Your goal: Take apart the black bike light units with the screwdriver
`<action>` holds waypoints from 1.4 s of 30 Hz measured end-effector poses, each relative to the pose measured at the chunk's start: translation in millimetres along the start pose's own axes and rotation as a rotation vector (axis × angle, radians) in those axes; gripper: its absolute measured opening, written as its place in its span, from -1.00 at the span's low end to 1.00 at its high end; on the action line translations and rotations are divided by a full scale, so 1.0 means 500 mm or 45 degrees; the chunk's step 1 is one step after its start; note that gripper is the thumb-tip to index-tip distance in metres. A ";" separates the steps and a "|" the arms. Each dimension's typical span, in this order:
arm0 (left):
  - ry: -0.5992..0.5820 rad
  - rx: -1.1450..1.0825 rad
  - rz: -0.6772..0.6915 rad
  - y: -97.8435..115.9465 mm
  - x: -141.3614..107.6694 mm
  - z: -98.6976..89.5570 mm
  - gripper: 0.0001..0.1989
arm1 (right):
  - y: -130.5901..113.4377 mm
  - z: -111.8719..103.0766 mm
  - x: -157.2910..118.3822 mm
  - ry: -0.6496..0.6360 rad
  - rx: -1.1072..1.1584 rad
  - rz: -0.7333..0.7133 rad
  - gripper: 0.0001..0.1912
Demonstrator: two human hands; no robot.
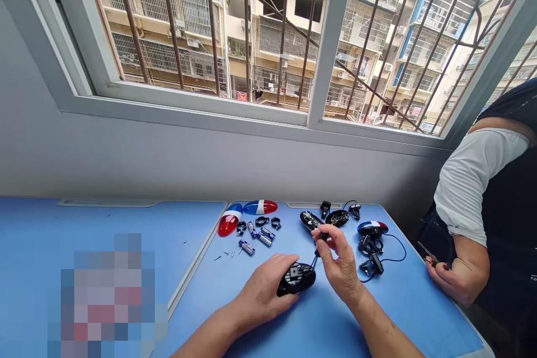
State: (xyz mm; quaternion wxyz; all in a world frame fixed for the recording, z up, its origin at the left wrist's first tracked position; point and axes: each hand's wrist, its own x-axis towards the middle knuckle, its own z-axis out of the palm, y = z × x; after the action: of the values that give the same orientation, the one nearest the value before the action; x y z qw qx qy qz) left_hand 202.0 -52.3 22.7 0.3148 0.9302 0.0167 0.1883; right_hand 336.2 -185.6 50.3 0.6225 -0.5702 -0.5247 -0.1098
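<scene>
My left hand is wrapped round a black oval light housing on the blue table, its inner side facing up. My right hand pinches a small black piece above the housing's right end. Thin dark strands run from that piece down to the housing; whether they are a cable or part of a tool I cannot tell. Beyond my right hand lie a black oval housing and another black housing with a cable.
Behind my left hand are red, white and blue lens covers, black ring clamps, several batteries and small screws. A light with lens and cable lies right. A co-worker's hand holds a thin tool at the right edge.
</scene>
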 end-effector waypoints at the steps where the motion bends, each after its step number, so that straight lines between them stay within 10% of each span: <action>1: -0.001 0.002 0.001 0.000 0.000 0.000 -0.49 | -0.001 -0.001 0.002 0.009 -0.045 -0.022 -0.75; 42: 0.029 -0.007 0.053 -0.002 0.001 0.001 -0.58 | 0.001 -0.021 0.014 -0.037 0.066 0.209 -0.66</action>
State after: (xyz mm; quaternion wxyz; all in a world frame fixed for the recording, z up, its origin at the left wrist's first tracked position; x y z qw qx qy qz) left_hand 202.7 -51.7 21.8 0.3130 0.9272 0.0003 0.2056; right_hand 345.3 -191.0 57.6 0.6363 -0.5965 -0.4878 -0.0366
